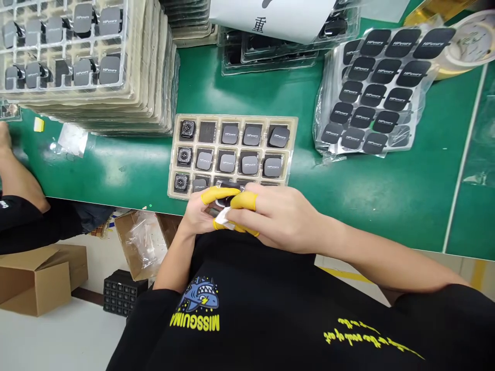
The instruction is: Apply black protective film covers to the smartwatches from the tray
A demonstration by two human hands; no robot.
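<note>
My left hand [198,215], with yellow finger cots, grips a small dark watch-like piece [228,200] above the front edge of a plastic tray. Close against it, my right hand [276,216], also in yellow cots, pinches a white cloth or tissue [223,217] at the piece. The fingers hide much of both. Beneath and beyond my hands lies the tray [233,119]. Its left column holds round-sensor watch bodies [187,129]; most other visible compartments hold grey HiFuture-labelled squares [252,135]. One back-row compartment [207,132] shows only a dark base.
Tall tray stacks [150,77] stand at the left. HiFuture label sheets [363,95] lie at the right, near tape rolls [469,44]. White paper [270,18] covers trays at the back. Another person's arm [21,170] rests at far left; cardboard boxes [52,286] are below.
</note>
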